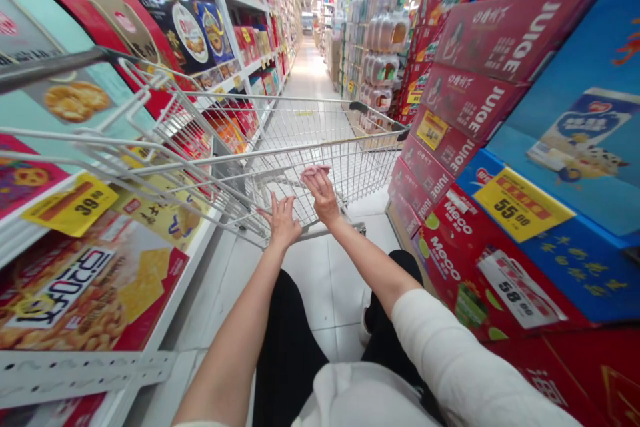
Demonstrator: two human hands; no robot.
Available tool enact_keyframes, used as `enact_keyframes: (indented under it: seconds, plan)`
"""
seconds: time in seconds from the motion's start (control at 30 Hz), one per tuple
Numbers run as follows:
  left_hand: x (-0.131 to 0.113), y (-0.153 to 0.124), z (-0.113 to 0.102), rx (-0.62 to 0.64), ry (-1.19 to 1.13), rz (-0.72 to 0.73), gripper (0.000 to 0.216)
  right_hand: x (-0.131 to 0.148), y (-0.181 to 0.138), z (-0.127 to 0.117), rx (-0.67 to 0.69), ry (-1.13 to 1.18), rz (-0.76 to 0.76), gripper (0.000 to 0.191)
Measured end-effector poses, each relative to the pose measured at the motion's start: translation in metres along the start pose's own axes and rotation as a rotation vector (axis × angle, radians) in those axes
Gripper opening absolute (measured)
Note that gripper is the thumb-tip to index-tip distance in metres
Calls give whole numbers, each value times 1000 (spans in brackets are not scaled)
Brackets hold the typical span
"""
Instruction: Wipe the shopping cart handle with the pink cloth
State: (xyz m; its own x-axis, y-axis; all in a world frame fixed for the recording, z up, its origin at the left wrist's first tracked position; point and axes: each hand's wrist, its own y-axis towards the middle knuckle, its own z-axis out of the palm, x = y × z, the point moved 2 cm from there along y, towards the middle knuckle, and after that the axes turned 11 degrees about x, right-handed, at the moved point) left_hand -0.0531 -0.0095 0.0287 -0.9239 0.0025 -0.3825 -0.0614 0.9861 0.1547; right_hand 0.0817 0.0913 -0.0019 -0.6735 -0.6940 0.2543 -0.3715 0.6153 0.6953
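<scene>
Shopping cart [320, 147] stood just ahead of both sets of fingers. Its long axis ran straight away down the aisle and its front end pointed away from the person. Left hand [283, 220] reached forward on a straight bare arm, fingers spread, tips touching the basket's near lower edge. Right hand [320, 190], just beside it and slightly higher, had its fingers curled over the near rim. Shelves [165, 360] stood left of the fingers, red juice cartons [475, 107] right.
</scene>
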Motion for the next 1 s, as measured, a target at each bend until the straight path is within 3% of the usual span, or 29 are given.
enact_keyframes:
  seconds: [0.13, 0.27, 0.37, 0.57, 0.67, 0.83, 0.93, 1.0]
  plan:
    - [-7, 17, -2, 38, 17, -11, 77, -7, 7, -13, 40, 2, -4, 58]
    - [-9, 29, -4, 77, 24, -31, 80, -1, 49, -25, -18, -14, -62, 59]
    - [-6, 32, -4, 78, 21, -37, 80, -1, 69, -18, -21, -15, -96, 56]
    - [1, 28, -5, 79, 32, -19, 78, -15, 24, 12, 16, 34, -50, 57]
    - [4, 26, -6, 70, 34, -19, 78, -17, 5, 13, 54, 32, -73, 57]
    - [9, 26, -7, 66, 43, -14, 78, -6, 30, 0, -25, 45, -130, 54]
    - [11, 24, -8, 84, 48, -22, 79, 4, 44, 6, -74, 44, -138, 52]
    - [12, 22, -9, 88, 50, -26, 79, 8, 36, 15, -104, 33, -122, 52]
